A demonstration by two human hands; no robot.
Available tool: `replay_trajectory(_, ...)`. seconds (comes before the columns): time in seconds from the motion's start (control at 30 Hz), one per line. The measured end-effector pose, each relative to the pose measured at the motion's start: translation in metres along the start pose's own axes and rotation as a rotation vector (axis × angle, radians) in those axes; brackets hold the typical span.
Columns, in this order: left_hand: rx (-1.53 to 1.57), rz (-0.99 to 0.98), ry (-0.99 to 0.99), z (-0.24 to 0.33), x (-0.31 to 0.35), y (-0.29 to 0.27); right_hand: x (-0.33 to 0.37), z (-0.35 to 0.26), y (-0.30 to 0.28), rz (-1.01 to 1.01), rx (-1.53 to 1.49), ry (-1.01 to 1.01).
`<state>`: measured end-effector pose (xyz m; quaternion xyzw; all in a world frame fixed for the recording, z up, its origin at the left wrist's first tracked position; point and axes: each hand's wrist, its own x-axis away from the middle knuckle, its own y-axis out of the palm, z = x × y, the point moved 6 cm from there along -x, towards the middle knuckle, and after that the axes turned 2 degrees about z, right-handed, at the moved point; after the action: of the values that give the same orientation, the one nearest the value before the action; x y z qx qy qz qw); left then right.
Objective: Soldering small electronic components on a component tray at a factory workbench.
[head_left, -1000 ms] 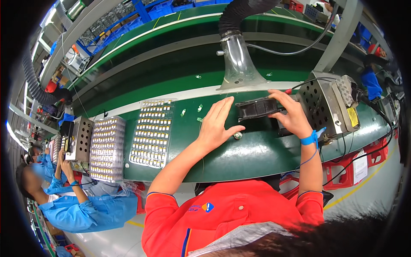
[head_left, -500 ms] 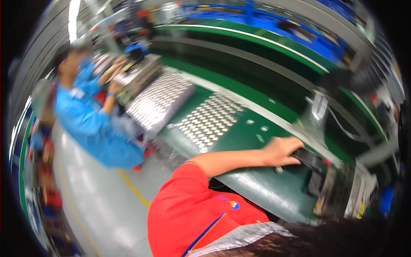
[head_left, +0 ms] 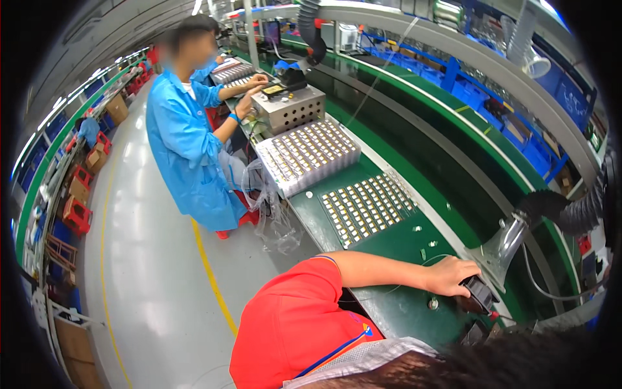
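Note:
My left hand (head_left: 451,275) comes in from a red sleeve and reaches across the right part of the green bench. Its fingers are closed round the edge of a black, box-shaped unit (head_left: 480,295) that looks like a small fan. Just above the unit is the clear, flared hood (head_left: 500,249) of a black extraction hose. A small round metal piece (head_left: 433,303) lies on the bench below my wrist. A few tiny parts (head_left: 433,244) are scattered beyond my forearm. My right hand is out of view.
A flat tray of small white parts (head_left: 369,207) and a stack of filled trays (head_left: 308,155) lie along the bench (head_left: 402,318). Further left, a co-worker in blue (head_left: 184,149) works at a perforated metal box (head_left: 288,110). Clear plastic bags (head_left: 275,220) hang off the bench edge.
The view has swung toward the right and steadied, so the co-worker and aisle show more fully. My left hand keeps hold of the black fan-like unit, now lower in the picture.

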<state>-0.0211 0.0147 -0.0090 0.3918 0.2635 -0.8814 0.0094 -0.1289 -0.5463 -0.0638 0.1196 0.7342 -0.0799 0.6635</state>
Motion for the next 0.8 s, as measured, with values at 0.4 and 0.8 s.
replay_trajectory(0.4, 0.044, -0.004, 0.054, -0.004, 0.006, 0.010, 0.006, 0.180, 0.012, -0.140, 0.186, 0.189)
replay_trajectory(0.8, 0.021, 0.118, -0.007, -0.007, 0.012, 0.004, -0.038, 0.178, -0.065, -0.386, 0.670, 0.462)
